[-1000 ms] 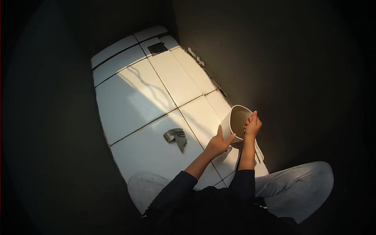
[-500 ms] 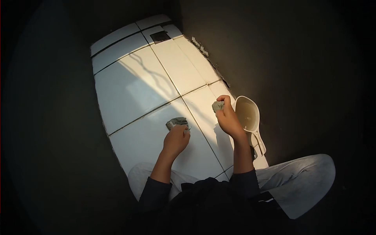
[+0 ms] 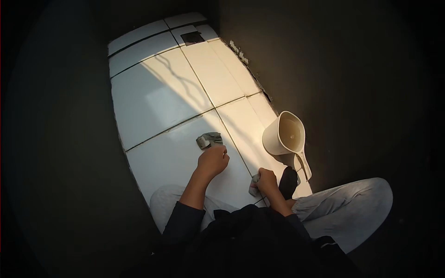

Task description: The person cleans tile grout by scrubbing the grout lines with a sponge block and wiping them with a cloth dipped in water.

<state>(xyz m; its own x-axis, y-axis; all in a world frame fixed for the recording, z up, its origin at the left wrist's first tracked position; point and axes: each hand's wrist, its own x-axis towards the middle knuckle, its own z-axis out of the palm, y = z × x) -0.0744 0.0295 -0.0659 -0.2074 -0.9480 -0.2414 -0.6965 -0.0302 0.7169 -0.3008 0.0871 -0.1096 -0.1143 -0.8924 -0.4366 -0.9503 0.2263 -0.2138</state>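
My left hand (image 3: 213, 160) is closed over the near end of a crumpled-looking grey-green piece (image 3: 210, 140) with a pale patch, held at the white tiles (image 3: 160, 106). Its exact kind I cannot make out. Lower and to the right, close to my body, my right hand (image 3: 267, 182) pinches a smaller grey-green piece (image 3: 253, 186) against or just above the tile. A white dipper (image 3: 273, 138) with a long handle stands to the right of both hands, with cloudy liquid inside.
A dark square opening (image 3: 192, 38) lies among the far tiles. Broken, rough edges (image 3: 239, 52) run along the right side of the tiling. My bent leg (image 3: 347, 206) in grey trousers is at the right, and a black object (image 3: 288, 182) lies beside my right wrist.
My right hand has come down from beside the dipper toward my body, still holding its grey-green piece. The left hand has shifted slightly up the tile with its piece.
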